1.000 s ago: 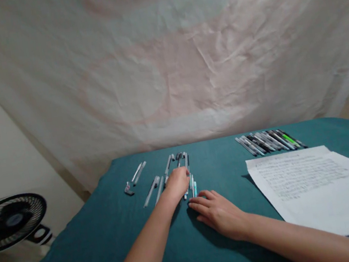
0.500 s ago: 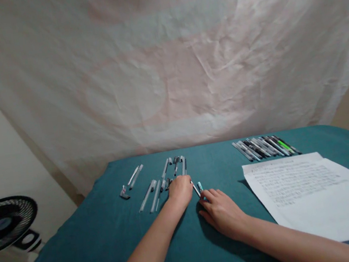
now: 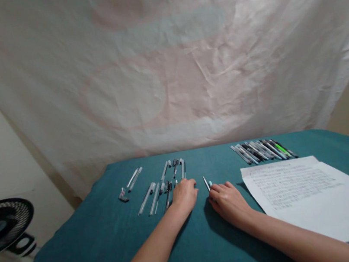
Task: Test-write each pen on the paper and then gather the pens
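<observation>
My right hand [image 3: 229, 203] is closed around a slim pen [image 3: 205, 182] whose pale tip points up and left. A short teal piece [image 3: 210, 184] pokes out beside it, close to the fingers. To the left, my left hand [image 3: 186, 196] hovers at or on the cloth with its fingers curled together; anything inside it is too small or hidden to make out. Just left of that hand lie clear pen barrels [image 3: 147, 199] and dark pen parts [image 3: 168, 193]. Behind it rest more pens and caps, including a clear pen [image 3: 182, 168].
A row of several pens [image 3: 263, 151], one bright green, lies at the back right. Handwritten paper sheets [image 3: 321, 214] cover the right front. At far left are two thin tubes [image 3: 135, 179] and a small dark-based object [image 3: 123, 195]. A fan [image 3: 1, 227] stands beyond the table's left edge.
My hands have drawn apart. The right hand moved right with the pen, and its tip has come away from my left hand's fingers. The view has shifted slightly.
</observation>
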Action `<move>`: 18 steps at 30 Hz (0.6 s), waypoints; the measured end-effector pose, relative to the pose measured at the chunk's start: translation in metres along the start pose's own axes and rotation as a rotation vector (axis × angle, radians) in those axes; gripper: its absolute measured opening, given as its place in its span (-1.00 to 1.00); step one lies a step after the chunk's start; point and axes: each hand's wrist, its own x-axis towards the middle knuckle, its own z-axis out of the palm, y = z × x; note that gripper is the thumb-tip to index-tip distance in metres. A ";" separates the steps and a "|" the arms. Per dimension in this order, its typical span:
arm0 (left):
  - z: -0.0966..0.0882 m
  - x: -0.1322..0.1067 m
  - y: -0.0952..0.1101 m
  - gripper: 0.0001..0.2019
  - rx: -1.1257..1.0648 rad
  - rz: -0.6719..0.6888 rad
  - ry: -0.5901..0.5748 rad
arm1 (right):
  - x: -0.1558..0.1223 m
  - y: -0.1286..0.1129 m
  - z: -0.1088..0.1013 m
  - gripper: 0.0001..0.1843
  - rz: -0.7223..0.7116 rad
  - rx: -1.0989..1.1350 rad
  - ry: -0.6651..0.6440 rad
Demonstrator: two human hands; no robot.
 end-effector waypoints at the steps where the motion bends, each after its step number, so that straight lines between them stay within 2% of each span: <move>1: 0.001 0.000 0.000 -0.78 -0.005 0.008 0.005 | 0.000 0.001 0.000 -0.87 0.016 0.004 0.006; 7: 0.003 0.000 0.002 -0.78 -0.023 0.043 0.013 | 0.003 0.009 0.003 -0.83 0.162 0.013 -0.013; 13: -0.002 -0.001 0.006 -0.75 -0.081 0.040 0.064 | 0.005 0.026 0.008 -0.69 0.282 0.191 -0.055; 18: -0.002 0.001 0.006 -0.78 -0.153 0.073 0.059 | 0.009 0.036 0.008 -0.73 0.330 0.273 -0.137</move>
